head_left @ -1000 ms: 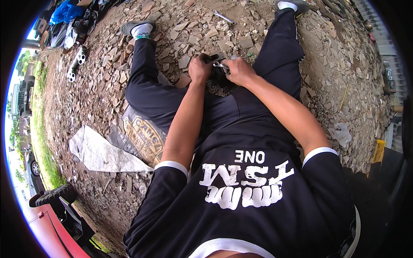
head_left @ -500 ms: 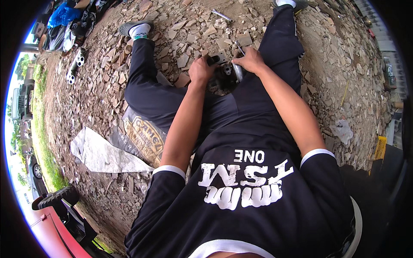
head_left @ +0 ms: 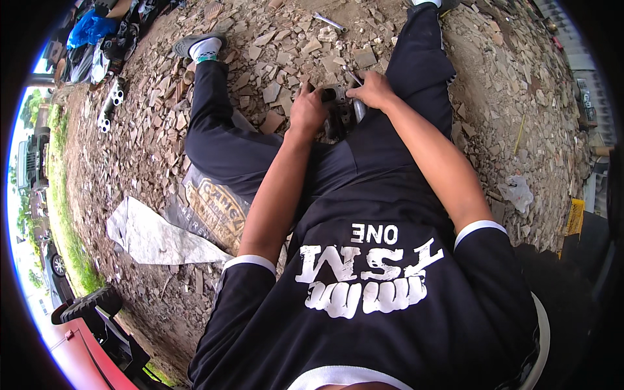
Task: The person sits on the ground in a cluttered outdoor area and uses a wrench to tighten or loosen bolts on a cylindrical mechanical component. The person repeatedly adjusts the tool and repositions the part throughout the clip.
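I sit on the ground with my legs spread, and a dark metal machine part (head_left: 341,118) with holes in its pale upper face lies between my thighs. My left hand (head_left: 307,112) is closed around the left side of this part, fingers curled over its edge. Across from it, my right hand (head_left: 373,91) grips a slim metal tool (head_left: 351,75), whose thin end sticks out past the thumb and fingers. A silvery rounded piece (head_left: 359,110) shows just below the right hand, against the dark part. The tool's other end is hidden by the hand.
A combination wrench (head_left: 329,22) lies on the broken tile rubble ahead. To the left are a metal pipe piece with round openings (head_left: 112,104), a pale cloth sheet (head_left: 159,234) and heaped bags (head_left: 91,29). A clear plastic bag (head_left: 517,193) lies right.
My left hand has shifted slightly, uncovering more of the part's pale face. My right hand has moved a little left with the tool. The view has shifted slightly.
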`<state>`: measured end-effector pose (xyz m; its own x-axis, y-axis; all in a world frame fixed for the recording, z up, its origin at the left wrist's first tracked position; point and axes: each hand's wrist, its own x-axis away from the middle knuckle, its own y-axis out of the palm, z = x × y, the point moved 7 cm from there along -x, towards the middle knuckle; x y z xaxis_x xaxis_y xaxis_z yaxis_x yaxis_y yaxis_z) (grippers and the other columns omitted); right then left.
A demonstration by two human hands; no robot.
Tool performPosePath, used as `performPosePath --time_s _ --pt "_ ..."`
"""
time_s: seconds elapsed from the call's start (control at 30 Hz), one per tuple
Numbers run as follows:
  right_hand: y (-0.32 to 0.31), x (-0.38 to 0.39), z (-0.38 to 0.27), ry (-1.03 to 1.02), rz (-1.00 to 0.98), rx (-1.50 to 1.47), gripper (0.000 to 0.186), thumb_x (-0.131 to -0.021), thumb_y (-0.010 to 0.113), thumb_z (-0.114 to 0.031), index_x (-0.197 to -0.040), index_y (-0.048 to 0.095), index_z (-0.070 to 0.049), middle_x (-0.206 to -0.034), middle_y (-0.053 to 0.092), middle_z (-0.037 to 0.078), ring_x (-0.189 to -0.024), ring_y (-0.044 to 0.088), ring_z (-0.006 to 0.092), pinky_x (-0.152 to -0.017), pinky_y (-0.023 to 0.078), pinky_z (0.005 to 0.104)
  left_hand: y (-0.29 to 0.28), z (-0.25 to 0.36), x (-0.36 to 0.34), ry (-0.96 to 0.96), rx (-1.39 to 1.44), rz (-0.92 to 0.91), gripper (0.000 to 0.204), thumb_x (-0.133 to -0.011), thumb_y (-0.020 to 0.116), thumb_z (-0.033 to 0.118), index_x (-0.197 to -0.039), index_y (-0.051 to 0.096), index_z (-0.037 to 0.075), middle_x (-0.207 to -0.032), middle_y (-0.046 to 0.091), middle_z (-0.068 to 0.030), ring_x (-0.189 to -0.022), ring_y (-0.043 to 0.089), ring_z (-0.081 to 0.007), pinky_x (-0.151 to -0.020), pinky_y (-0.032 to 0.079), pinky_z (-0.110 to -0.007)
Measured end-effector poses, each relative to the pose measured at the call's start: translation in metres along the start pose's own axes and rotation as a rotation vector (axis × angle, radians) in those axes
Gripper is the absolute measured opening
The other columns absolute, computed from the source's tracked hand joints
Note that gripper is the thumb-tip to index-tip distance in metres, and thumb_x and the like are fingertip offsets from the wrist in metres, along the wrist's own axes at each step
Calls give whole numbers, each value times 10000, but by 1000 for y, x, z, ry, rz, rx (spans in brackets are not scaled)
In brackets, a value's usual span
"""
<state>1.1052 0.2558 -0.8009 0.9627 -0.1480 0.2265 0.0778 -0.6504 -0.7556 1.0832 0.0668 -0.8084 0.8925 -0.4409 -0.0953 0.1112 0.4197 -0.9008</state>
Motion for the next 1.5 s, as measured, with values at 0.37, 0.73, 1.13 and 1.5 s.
performPosePath --time_s 0.37,0.73,1.13,1.5 --pt "-25 24 -23 -126 253 -69 314 -733 779 -320 -917 706 -77 -882 719 181 -881 700 365 -820 554 429 -13 -26 -22 -256 112 101 402 -788 771 428 -1056 726 132 -1103 683 -138 -1038 656 -346 -876 523 -453" --pt "-21 34 -18 -70 315 -35 320 -702 794 -268 -902 706 -35 -870 716 199 -861 702 371 -799 558 429 -15 -33 -31 -328 128 194 471 -757 794 490 -1082 750 151 -953 736 -178 -915 706 -361 -822 545 -441" --pt "-21 30 -13 -34 350 -161 323 -687 782 -304 -854 723 -34 -835 720 190 -832 711 352 -785 561 427 -12 13 0 141 218 -12 870 -640 877 411 -1337 521 31 -1304 564 -247 -1151 607 -394 -945 522 -455" --pt "-21 28 -8 -20 338 -148 333 -689 794 -323 -865 731 -48 -837 724 184 -840 715 343 -787 562 422 3 2 -7 16 111 -65 667 -614 870 307 -1188 607 91 -1299 574 -152 -1091 636 -369 -927 531 -448"
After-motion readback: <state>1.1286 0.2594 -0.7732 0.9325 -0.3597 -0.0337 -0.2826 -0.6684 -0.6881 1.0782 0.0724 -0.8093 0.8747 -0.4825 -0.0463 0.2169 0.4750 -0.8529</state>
